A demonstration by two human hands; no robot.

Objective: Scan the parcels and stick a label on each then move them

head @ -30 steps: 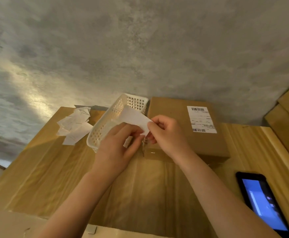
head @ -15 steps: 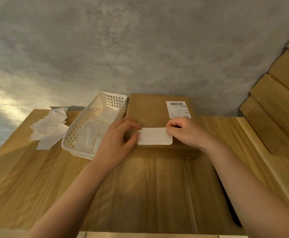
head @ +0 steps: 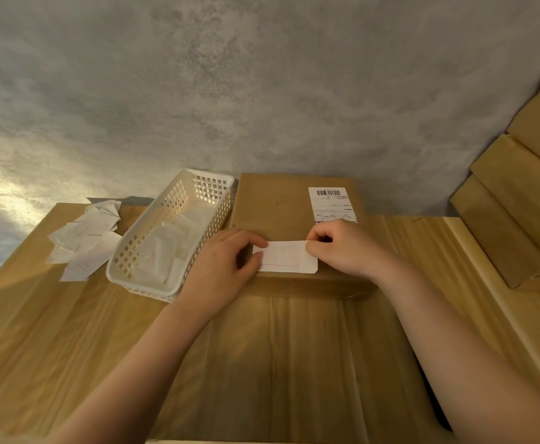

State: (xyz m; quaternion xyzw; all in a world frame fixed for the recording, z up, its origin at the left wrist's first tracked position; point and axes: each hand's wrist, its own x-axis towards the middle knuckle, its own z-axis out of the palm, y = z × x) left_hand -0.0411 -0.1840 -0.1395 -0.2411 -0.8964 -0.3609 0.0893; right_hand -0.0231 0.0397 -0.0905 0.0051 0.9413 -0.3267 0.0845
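Wooden tabletop (head: 70, 341) nearest. Left hand (head: 222, 262) pinches left end of white label (head: 286, 257); right hand (head: 342, 246) pinches right end. Label lies flat on near edge of brown parcel (head: 275, 206). White basket (head: 153, 274) just left of parcel, touching. Loose paper pile (head: 82, 238) farther left. Stacked boxes (head: 518, 200) far right.

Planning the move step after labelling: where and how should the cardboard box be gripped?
Grip the cardboard box by its two short side walls, one hand from each side, once the label is down. It lies flat and wide; the basket crowds its left wall, so slide it toward you first. Left hand and right hand now hold the label's ends.
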